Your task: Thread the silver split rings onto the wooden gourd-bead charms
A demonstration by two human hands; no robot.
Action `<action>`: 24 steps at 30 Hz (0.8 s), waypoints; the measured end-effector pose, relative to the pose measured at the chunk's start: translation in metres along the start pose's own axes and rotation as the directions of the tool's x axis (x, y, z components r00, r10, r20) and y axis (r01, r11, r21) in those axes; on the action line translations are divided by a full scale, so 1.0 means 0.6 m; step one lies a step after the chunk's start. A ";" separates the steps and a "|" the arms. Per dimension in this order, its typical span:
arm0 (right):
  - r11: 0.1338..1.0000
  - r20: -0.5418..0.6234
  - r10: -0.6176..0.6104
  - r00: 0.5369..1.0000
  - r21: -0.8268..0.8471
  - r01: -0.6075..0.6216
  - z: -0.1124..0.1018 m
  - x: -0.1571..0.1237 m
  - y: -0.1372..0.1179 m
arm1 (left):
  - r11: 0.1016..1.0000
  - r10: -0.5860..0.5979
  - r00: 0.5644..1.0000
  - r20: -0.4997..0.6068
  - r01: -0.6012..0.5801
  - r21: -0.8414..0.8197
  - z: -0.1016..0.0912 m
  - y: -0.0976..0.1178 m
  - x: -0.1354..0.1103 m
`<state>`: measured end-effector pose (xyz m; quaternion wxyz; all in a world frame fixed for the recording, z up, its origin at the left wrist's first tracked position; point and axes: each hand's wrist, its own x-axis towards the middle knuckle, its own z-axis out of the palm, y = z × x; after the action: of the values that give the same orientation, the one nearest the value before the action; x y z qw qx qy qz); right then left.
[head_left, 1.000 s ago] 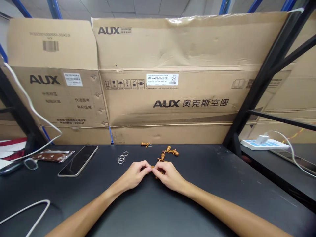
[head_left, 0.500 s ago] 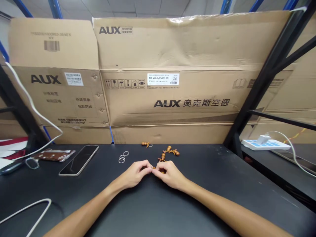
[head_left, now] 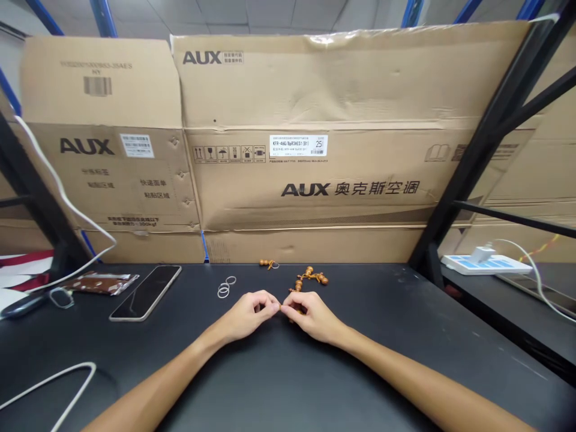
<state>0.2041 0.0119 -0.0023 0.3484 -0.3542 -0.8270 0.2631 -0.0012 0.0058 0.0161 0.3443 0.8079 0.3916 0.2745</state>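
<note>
My left hand (head_left: 257, 313) is closed in a pinch, its fingertips meeting those of my right hand (head_left: 311, 315) just above the table. A tiny bit of orange cord (head_left: 281, 306) shows between them, pinched by the right fingers. Whatever the left fingertips hold is hidden. Right behind my right hand lie several small brown wooden gourd pendants (head_left: 309, 271) with orange cords, partly covered by that hand. Silver key rings (head_left: 224, 290) lie beyond my left hand. Farther back, one gourd pendant (head_left: 264, 262) has a ring on its cord.
On the left of the black table (head_left: 252, 384) are a phone (head_left: 146, 293), a brown packet (head_left: 101, 283), glasses (head_left: 60, 297) and a white cable (head_left: 67, 396). Cardboard boxes (head_left: 351, 108) wall off the back. At right stand a black rack post (head_left: 477, 144) and a power strip (head_left: 486, 264).
My fingertips have drawn closer together, covering the small shiny and orange bits that showed between them. The objects on the table have stayed where they were.
</note>
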 end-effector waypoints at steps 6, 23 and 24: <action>1.000 0.001 -0.016 1.000 0.023 0.016 0.000 -0.001 -0.005 | 1.000 0.014 1.000 -0.004 -0.014 0.010 0.001 0.007 -0.002; 0.989 -0.024 -0.139 0.990 -0.053 0.138 0.004 -0.010 -0.013 | 0.995 0.056 0.998 -0.040 -0.052 0.087 0.008 0.003 -0.004; 0.987 -0.024 -0.147 0.989 -0.066 0.145 0.005 -0.010 -0.012 | 0.995 0.056 0.997 -0.045 -0.053 0.079 0.008 0.002 -0.004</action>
<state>0.2020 0.0024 -0.0016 0.3671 -0.3073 -0.8537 0.2050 0.0015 0.0017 0.0139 0.2956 0.8243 0.3879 0.2875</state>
